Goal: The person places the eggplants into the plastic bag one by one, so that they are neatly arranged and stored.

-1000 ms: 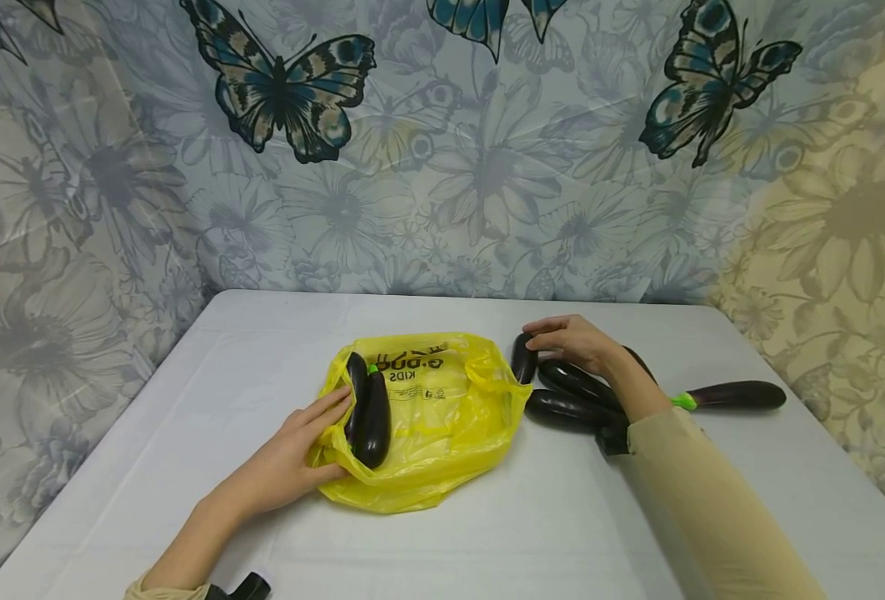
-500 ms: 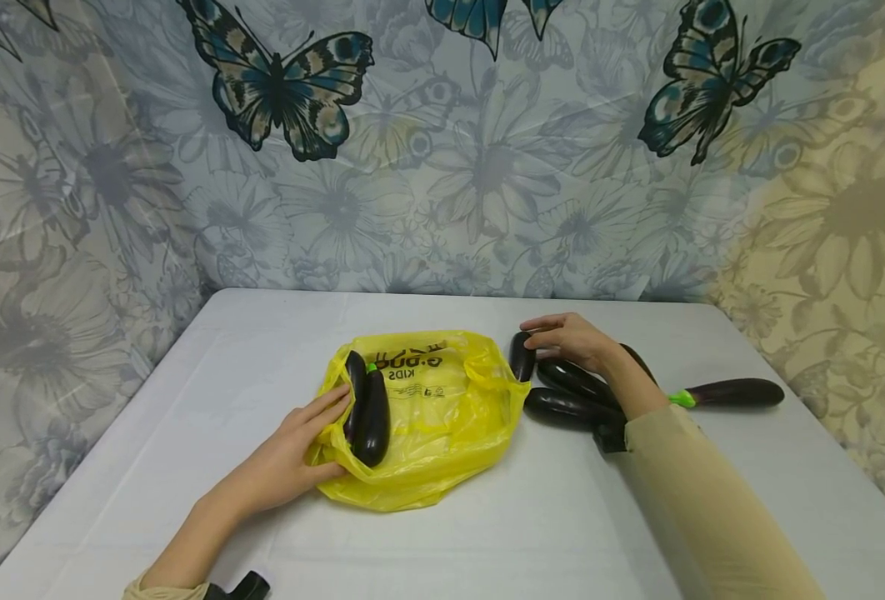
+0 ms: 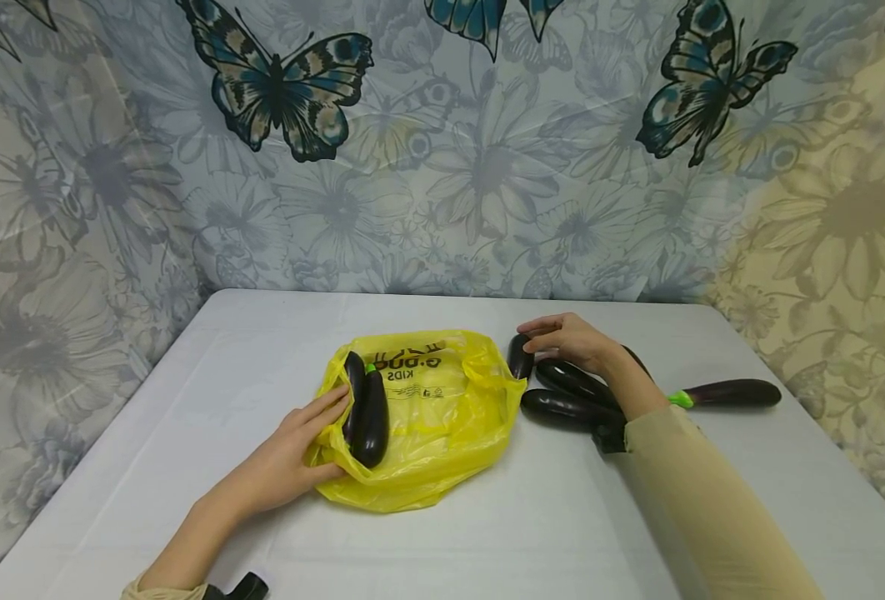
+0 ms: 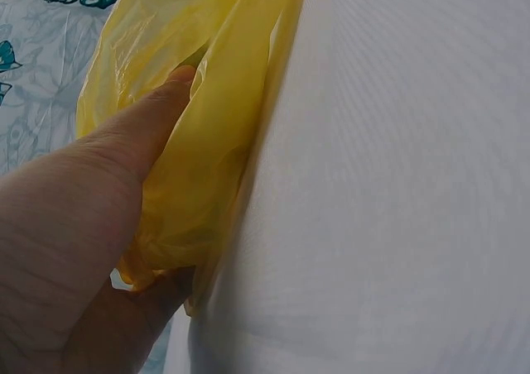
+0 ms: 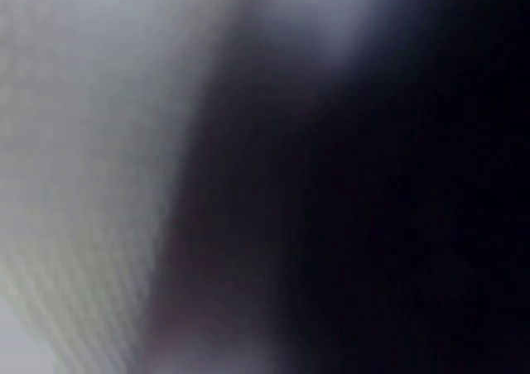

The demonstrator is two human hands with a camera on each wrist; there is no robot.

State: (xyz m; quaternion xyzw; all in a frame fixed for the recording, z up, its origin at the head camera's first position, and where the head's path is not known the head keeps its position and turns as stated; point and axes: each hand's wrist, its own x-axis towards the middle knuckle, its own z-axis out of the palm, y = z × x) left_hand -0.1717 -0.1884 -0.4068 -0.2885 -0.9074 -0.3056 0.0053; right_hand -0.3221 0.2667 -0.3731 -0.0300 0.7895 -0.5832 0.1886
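My left hand (image 3: 289, 462) holds the mouth of a yellow plastic bag (image 3: 442, 446) at its left side, fingers on the far rim and thumb on the near one. In the left wrist view the thumb (image 4: 157, 113) lies against the thin yellow film. Two dark eggplants (image 3: 371, 421) lie side by side in the bag's mouth. My right hand (image 3: 573, 343) grips the end of another eggplant (image 3: 519, 358) by the bag's right edge. Dark blur fills much of the right wrist view, so that grip's detail is hidden there.
Below the right hand lie more eggplants, one (image 3: 562, 408) near the bag and one (image 3: 577, 382) partly under the forearm. Another eggplant (image 3: 738, 392) with a green stem lies farther right. All rest on a white-covered table (image 3: 487, 550) before a butterfly-patterned backdrop (image 3: 487, 208).
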